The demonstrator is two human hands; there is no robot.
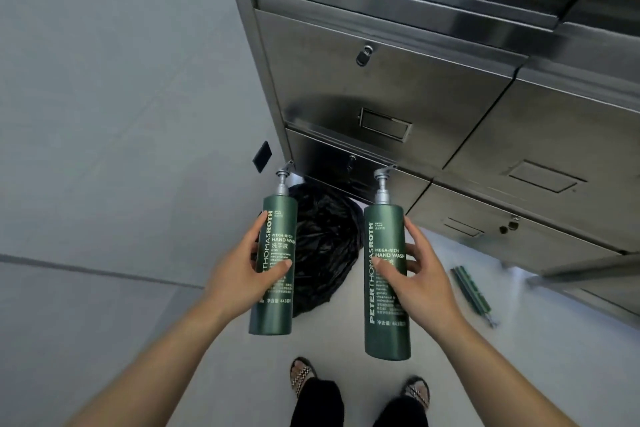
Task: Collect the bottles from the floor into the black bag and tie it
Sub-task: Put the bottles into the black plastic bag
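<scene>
**Now: both hands loaded, bag between and below**

Currently we hold one green pump bottle in each hand. Our left hand (242, 267) wraps the left bottle (275, 267) at mid-body; our right hand (420, 274) does the same on the right bottle (386, 274). Both bottles stand upright, long axes vertical, grey pump heads up and away from us.

The black bag (323, 246) lies on the floor between and beyond our hands, below the bottles and nearer the left one. Whether its mouth is open we cannot tell. We judge that the next move is a downward drop, left hand first.

Materials: bottles are smooth, matte, rigid cylinders; bag is thin, glossy, crumpled film. A third green bottle (472, 291) lies flat on the floor, right of our right hand.
</scene>
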